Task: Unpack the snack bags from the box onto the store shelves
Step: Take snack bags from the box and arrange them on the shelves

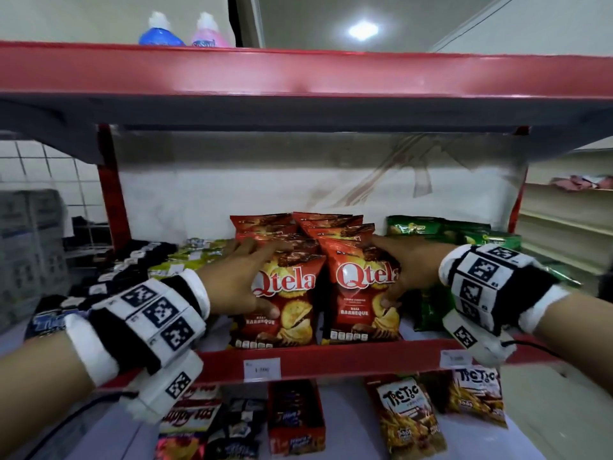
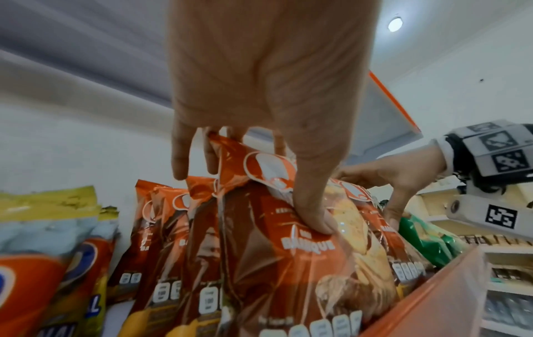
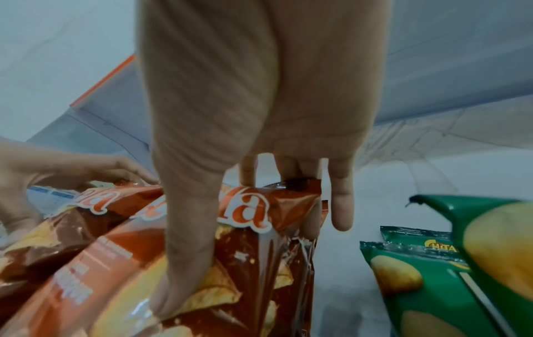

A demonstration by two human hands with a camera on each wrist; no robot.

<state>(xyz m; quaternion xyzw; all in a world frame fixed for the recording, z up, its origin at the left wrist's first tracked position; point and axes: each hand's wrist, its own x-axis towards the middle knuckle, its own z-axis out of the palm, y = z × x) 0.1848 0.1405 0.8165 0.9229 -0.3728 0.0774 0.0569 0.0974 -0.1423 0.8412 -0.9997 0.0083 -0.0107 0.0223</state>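
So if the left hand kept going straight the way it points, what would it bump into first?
The left hand already grips the front red chip bag. Straight on, it would probably push into the other red bags stacked behind, then the white back wall, though depth is hard to judge.

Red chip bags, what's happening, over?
Left hand grips left front Qtela bag. Right hand grips right front Qtela bag. Both bags upright on shelf. Green bags close beside.

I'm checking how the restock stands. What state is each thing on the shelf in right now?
left Qtela bag: upright at the shelf front, gripped by the left hand.
right Qtela bag: upright beside it, gripped by the right hand.
red bags behind: standing in rows.
green bags: to the right, untouched.
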